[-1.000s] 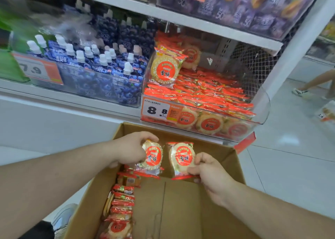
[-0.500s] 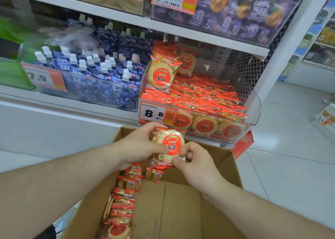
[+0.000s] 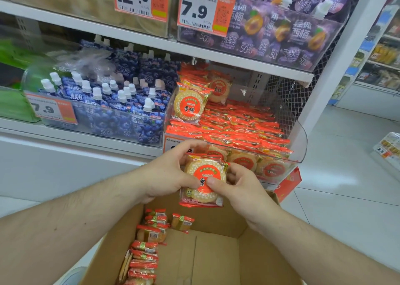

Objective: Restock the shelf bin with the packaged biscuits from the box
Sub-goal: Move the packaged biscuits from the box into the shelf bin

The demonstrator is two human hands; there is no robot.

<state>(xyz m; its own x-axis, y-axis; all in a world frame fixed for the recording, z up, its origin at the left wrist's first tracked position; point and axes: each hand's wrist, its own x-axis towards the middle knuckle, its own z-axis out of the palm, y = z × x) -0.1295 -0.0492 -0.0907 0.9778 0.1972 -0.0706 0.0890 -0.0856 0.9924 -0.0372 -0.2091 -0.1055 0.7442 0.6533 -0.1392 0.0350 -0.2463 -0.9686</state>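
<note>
Biscuits (image 3: 203,179) in a small stack of packs sit between both hands, above the box and just in front of the bin's lower front. Shelves (image 3: 151,43) fill the view, with purple pouches (image 3: 281,35) above and blue spouted pouches (image 3: 121,107) left of the bin. Below, the cardboard box (image 3: 216,258) holds a row of packs (image 3: 144,256) along its left wall. The clear bin (image 3: 300,141) is nearly full of orange packs. The left hand (image 3: 171,174) and right hand (image 3: 240,187) both pinch the stack, thumbs on its front.
</note>
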